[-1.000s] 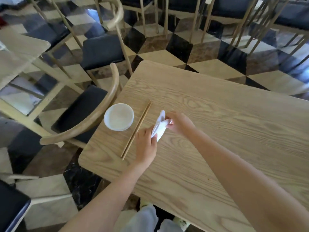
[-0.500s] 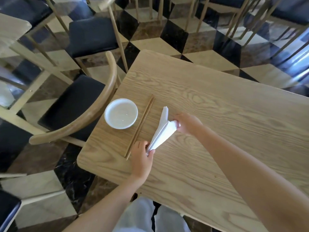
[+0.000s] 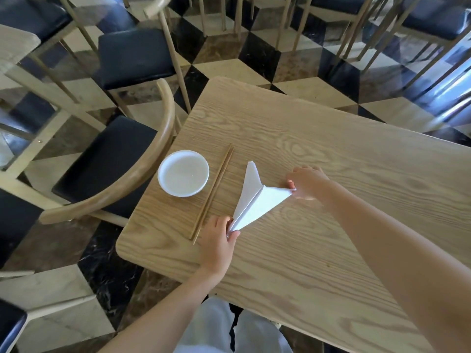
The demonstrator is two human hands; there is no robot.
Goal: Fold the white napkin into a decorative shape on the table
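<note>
single head-worn wide-angle view, looking forward and steeply down from above the table [image 3: 331, 154], close over its near-left corner, both forearms reaching in from the bottom edge, chairs [image 3: 107, 164] and checkered floor [image 3: 229, 70] filling the far edges

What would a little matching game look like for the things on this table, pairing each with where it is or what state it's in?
Things:
1. napkin
2. bowl
3. chopsticks
4. left hand

Descriptions:
A. lying between the bowl and the napkin
B. pinching the napkin's near pointed tip
C. empty, near the table's left edge
D. folded into a pointed, winged shape

Pairs: 1-D, 2-C, 3-A, 4-B. The right hand holds the napkin's far right corner.
</note>
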